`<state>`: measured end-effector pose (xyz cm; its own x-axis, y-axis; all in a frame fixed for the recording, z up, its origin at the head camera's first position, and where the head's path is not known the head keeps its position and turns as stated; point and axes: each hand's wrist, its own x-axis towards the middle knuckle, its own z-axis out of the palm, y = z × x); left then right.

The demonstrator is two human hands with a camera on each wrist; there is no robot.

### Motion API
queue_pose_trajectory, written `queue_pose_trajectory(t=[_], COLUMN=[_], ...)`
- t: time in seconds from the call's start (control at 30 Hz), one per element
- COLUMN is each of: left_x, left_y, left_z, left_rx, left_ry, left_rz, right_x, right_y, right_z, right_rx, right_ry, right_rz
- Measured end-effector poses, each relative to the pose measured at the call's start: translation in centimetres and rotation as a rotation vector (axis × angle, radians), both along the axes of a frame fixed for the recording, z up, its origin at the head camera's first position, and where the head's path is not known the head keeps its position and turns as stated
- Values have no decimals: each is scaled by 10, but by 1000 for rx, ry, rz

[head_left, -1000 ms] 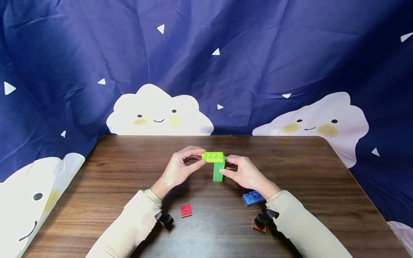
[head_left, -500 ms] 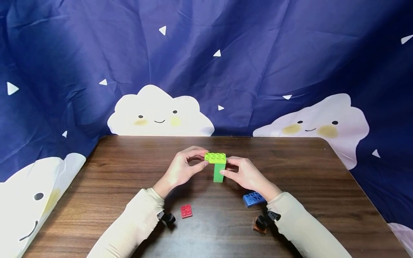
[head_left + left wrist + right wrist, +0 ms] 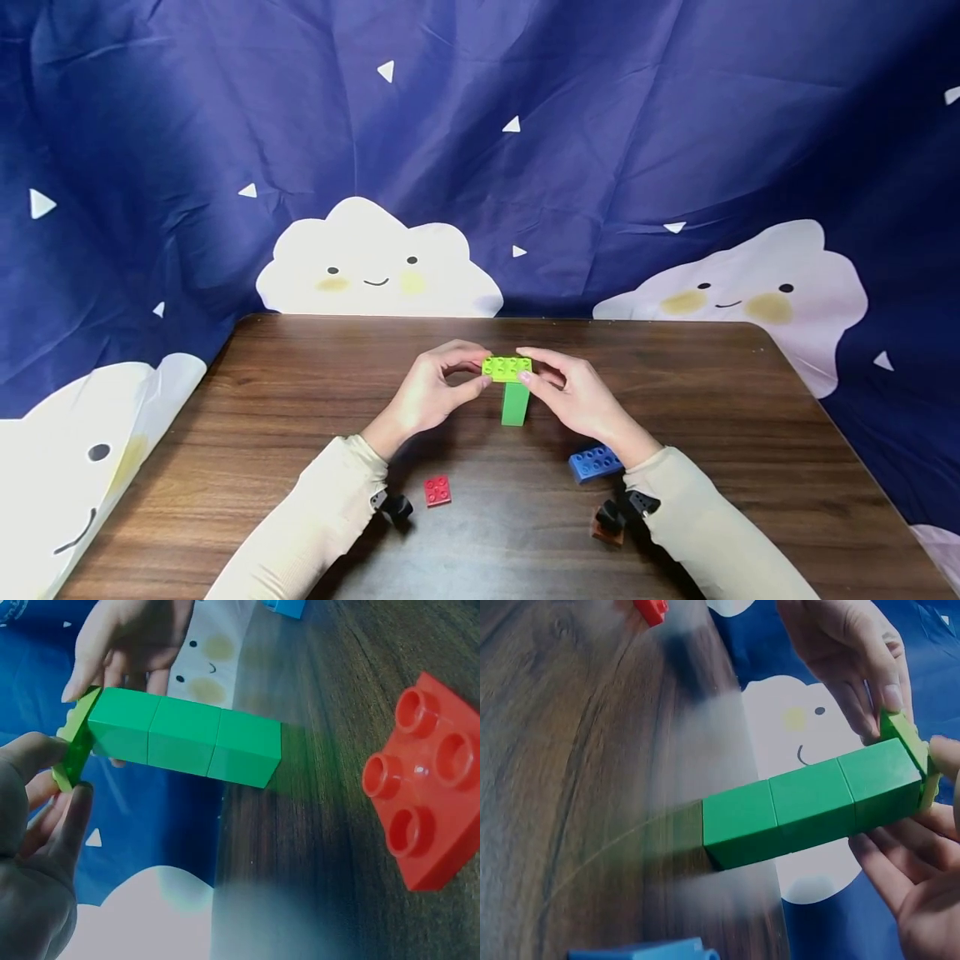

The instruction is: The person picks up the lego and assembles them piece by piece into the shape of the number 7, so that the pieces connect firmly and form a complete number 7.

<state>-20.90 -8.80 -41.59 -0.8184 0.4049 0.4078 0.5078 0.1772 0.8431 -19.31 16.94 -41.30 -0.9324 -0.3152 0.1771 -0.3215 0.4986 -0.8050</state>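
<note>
A lime-green studded brick (image 3: 507, 368) lies flat across the top of an upright tower of green blocks (image 3: 514, 406), overhanging it to the left. In the left wrist view the tower (image 3: 184, 735) shows three blocks stacked in line. My left hand (image 3: 430, 393) pinches the lime brick's left end between thumb and fingers. At the other end, my right hand (image 3: 581, 395) has its thumb on the front and its index finger at the back of the same brick. The right wrist view shows both hands at the lime brick (image 3: 909, 746), with the tower's side uncovered.
A flat red brick (image 3: 437, 491) lies on the wooden table (image 3: 495, 550) near the left wrist. Close to the right forearm is a blue brick (image 3: 592, 464). A brown-orange brick (image 3: 607, 534) is partly hidden by the right wrist camera. A blue cloth (image 3: 465, 150) hangs behind.
The lime brick has shifted slightly right over the tower. My right hand has moved up from the tower's side to the lime brick's right end; my left hand keeps its pinch.
</note>
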Motion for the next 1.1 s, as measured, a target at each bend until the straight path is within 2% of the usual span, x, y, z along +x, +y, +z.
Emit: queue_pose_trajectory(t=[0.2,0.5,0.73,1.1], left_x=[1,0,1,1], left_y=[0,0,1,1], left_z=[1,-1,-2,-3], left_rx=[10,9,15,27], left_ry=[-1,-32,-8,-23], left_rz=[-4,4,6,-5], right_x=[1,3,4,3], right_y=[-4,-6,-7,-8], right_z=[1,-1,-4,-4], right_rx=[-56,-97,-113,-122], right_ry=[40,12,2,-5], right_rz=[-11,-25,-27,-11])
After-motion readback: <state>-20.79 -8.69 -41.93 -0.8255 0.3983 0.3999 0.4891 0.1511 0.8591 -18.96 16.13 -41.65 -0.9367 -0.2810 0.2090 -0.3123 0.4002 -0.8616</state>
